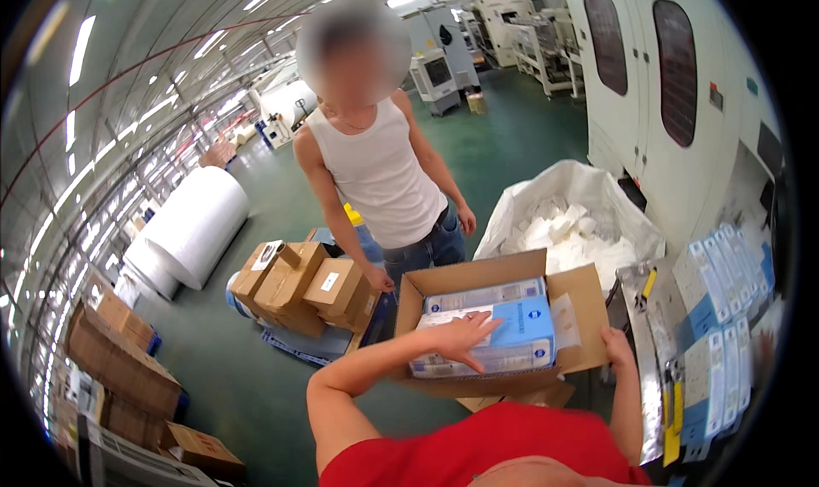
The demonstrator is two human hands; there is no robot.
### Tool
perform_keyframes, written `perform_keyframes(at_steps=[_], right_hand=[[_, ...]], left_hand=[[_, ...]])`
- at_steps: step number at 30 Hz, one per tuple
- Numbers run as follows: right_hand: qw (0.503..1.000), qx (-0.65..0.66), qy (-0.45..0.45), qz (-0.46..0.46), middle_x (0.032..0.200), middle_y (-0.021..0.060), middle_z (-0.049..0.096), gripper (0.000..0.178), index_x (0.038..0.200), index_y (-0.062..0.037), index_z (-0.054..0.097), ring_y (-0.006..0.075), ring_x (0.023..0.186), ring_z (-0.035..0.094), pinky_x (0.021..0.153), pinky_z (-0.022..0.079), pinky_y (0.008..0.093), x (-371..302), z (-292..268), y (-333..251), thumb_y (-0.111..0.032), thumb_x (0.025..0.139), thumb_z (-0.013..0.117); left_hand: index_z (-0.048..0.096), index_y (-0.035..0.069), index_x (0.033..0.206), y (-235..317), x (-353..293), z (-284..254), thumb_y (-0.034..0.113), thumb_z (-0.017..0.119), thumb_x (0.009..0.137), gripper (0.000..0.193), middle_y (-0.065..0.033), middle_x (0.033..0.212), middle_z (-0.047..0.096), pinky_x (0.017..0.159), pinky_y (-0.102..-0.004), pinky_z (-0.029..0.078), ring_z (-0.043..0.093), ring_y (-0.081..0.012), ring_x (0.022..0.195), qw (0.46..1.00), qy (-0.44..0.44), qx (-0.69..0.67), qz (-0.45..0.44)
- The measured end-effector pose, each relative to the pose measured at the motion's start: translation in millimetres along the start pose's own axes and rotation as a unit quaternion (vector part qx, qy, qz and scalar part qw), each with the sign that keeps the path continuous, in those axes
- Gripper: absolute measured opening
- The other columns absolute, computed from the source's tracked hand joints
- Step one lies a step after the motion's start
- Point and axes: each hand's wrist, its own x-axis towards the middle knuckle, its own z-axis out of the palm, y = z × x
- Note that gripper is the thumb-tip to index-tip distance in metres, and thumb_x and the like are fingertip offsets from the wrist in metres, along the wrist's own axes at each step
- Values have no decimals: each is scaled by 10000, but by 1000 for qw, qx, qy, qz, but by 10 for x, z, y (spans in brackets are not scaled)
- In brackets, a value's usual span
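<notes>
Red shirt (pixel 529 449) closest. Under the spread left hand (pixel 463 338) sit packs (pixel 526 318) in the box (pixel 478 386); the right hand (pixel 617 348) pinches its flap (pixel 589 316). Hard pressing could dent packs; tugging could tear the flap.

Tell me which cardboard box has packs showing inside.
The open box before the red shirt, its flap in the right hand: packs show inside; the stacked boxes show none.

the left hand (pixel 463 338) partly hides the blue-and-white packs (pixel 527 320); the co-worker's head (pixel 352 53) is blurred.
</notes>
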Motion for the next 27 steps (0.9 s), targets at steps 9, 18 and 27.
perform_keyframes(at_steps=[9,18,27], right_hand=[[999,26,42,16,905,55,620,341,1044,31,566,122,788,568,697,437,269,-167,121,-307,-254,883,472],[999,-2,41,-29,880,39,619,299,1023,29,568,95,769,555,678,436,251,-39,-20,-75,-220,889,472],[999,37,22,23,934,65,622,346,1048,26,553,129,824,584,713,448,264,-140,21,-242,-272,890,473]], left_hand=[[150,181,1372,360,121,296,369,694,666,910,-208,1379,167,884,-610,319,224,-399,1247,956,143,254,39],[243,186,1354,298,129,-153,287,699,617,872,-205,1296,295,857,-553,333,337,-401,1145,942,191,274,-11],[156,134,1380,-100,277,-593,181,746,616,966,-183,1049,435,810,-403,375,474,-353,928,977,190,63,-74]])
